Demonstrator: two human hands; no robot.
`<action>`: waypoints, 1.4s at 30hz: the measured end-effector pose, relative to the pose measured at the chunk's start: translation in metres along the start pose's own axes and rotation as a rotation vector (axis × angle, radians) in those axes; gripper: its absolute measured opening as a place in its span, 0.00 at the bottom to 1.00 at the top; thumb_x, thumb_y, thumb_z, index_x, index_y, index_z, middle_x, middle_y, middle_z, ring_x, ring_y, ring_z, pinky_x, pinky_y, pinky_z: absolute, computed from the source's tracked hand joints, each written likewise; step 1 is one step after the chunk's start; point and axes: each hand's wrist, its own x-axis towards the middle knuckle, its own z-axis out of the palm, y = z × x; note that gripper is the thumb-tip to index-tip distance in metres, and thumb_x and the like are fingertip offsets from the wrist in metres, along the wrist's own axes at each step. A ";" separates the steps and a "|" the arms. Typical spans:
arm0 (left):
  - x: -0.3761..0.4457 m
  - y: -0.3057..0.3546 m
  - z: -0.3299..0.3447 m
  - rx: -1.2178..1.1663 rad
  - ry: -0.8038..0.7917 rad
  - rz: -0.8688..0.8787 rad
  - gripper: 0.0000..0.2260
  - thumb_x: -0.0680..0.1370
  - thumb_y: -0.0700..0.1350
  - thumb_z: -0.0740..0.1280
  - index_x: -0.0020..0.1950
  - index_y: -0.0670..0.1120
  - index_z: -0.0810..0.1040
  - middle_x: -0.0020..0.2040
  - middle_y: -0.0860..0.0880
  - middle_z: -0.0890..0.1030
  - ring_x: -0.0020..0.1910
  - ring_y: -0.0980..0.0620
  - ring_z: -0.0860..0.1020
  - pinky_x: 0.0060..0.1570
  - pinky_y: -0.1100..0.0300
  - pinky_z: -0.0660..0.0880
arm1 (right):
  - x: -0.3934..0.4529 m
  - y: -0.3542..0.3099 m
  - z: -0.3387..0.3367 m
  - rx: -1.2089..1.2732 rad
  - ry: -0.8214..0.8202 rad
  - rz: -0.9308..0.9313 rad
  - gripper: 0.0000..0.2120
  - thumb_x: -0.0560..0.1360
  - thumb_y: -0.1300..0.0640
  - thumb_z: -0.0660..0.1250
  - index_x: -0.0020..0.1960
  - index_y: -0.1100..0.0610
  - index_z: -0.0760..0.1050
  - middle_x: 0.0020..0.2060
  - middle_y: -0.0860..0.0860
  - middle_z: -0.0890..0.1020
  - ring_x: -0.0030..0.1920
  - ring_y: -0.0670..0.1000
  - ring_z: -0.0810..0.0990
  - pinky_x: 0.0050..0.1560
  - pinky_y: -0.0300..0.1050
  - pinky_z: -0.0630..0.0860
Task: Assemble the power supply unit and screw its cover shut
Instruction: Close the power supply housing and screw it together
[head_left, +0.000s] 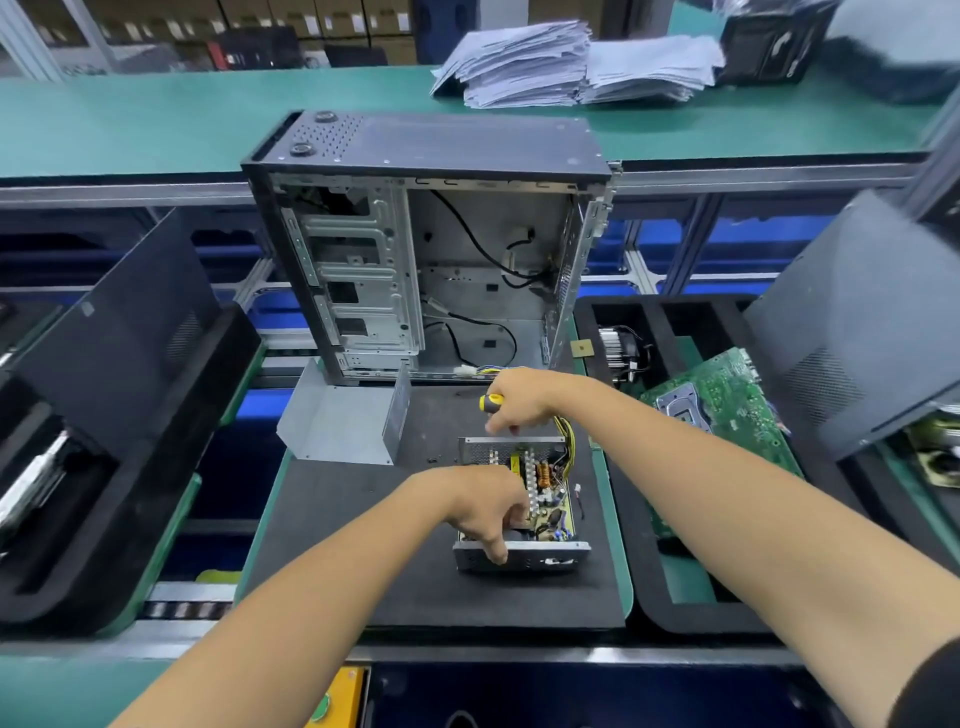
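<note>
The power supply (524, 499), an open box of thin perforated grey metal, sits on a flat black mat (363, 545) in the middle of the bench (156, 119), its circuit board bare on top with copper coils, small cylinders and a bundle of yellow wires (565, 431) trailing off the far right corner. The left hand (483, 512) lies over the near left side of the box, fingers curled down round its front metal wall and gripping it. The right hand (519, 400) is at the far edge, fingers wrapped round a screwdriver (491, 403) with a yellow-and-black handle; its tip is hidden behind the hand. Just to the left on the mat stands the cover (343, 421), a bent sheet of dull grey metal, apart from the box. Behind it stands an open computer case (426, 249), black outside and bare steel inside, with loose black cables. To the right a black foam tray (670, 613) holds a green circuit board (727, 400) and a finned cooler (621, 348). A ragged stack of papers (561, 62) lies on the far green surface.
</note>
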 end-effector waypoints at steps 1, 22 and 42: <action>-0.001 0.002 -0.001 0.017 0.016 0.012 0.20 0.69 0.48 0.76 0.57 0.42 0.77 0.45 0.49 0.76 0.41 0.49 0.74 0.36 0.61 0.69 | -0.002 -0.001 -0.003 -0.002 0.016 -0.007 0.15 0.75 0.54 0.67 0.36 0.58 0.66 0.36 0.56 0.82 0.32 0.55 0.72 0.31 0.41 0.71; 0.028 -0.019 -0.082 -0.183 0.522 -0.205 0.22 0.75 0.33 0.53 0.66 0.47 0.70 0.54 0.47 0.76 0.54 0.44 0.73 0.51 0.52 0.69 | -0.045 0.073 -0.044 0.292 0.168 0.361 0.14 0.77 0.57 0.65 0.36 0.59 0.66 0.33 0.60 0.78 0.20 0.51 0.66 0.25 0.37 0.61; 0.029 -0.032 -0.083 -0.299 0.428 -0.091 0.24 0.75 0.49 0.69 0.70 0.49 0.66 0.58 0.51 0.74 0.51 0.53 0.71 0.50 0.57 0.67 | -0.021 0.064 -0.019 0.731 0.110 0.443 0.11 0.72 0.57 0.74 0.46 0.54 0.72 0.22 0.51 0.71 0.20 0.46 0.65 0.21 0.34 0.62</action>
